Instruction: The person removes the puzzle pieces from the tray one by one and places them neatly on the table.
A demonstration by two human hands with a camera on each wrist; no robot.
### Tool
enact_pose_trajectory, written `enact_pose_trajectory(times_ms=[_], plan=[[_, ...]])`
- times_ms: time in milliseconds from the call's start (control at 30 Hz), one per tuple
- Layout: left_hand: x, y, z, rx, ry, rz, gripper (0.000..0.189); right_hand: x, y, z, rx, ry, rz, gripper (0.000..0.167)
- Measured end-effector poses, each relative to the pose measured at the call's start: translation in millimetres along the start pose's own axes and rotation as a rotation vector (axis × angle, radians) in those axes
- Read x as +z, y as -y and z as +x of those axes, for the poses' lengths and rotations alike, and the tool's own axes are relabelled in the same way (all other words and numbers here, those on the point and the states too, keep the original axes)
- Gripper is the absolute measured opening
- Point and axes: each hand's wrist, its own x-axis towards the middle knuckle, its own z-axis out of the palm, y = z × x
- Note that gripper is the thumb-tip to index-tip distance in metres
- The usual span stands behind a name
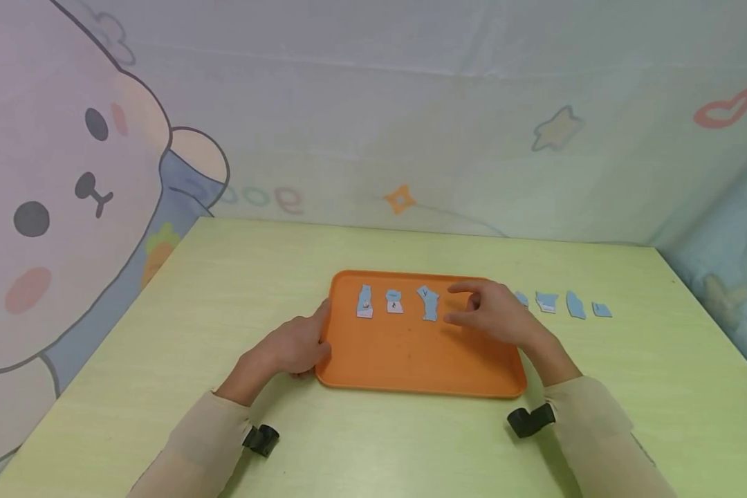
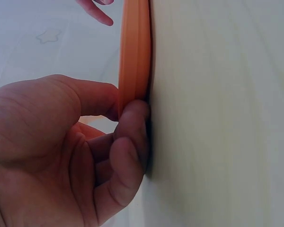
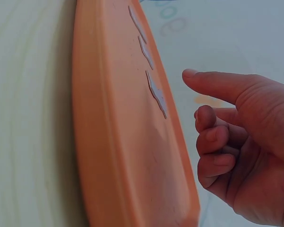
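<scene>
An orange tray [image 1: 411, 366] lies on the table, with three blue and white paper-like pieces in a row inside it: a left piece [image 1: 364, 304], a middle piece [image 1: 394, 302] and a right piece [image 1: 429, 304]. My left hand [image 1: 297, 344] grips the tray's left rim; in the left wrist view the thumb lies over the edge and curled fingers sit against its outer side. Above the right part of the tray hovers my right hand [image 1: 494, 312], thumb and forefinger apart beside the right piece, nothing between them. The right wrist view shows its other fingers curled loosely.
Right of the tray lie several more pieces on the table [image 1: 629, 387]: one partly behind the right hand, a notched piece [image 1: 546, 301], a long piece [image 1: 575, 305] and a small piece [image 1: 602, 310]. A printed cloth backdrop [image 1: 373, 124] hangs behind the table.
</scene>
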Motion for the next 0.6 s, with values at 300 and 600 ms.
enact_pose_trajectory(times_ms=[300,600], plan=[[0.8,0.2,0.7,-0.010,-0.002,0.002,0.079,5.6,-2.0,5.5,0.016,0.015,0.021,0.057],[-0.6,-0.9,-0.4,-0.022,0.001,0.007,0.079,12.5,-0.7,11.2,0.041,0.025,0.025,0.059]])
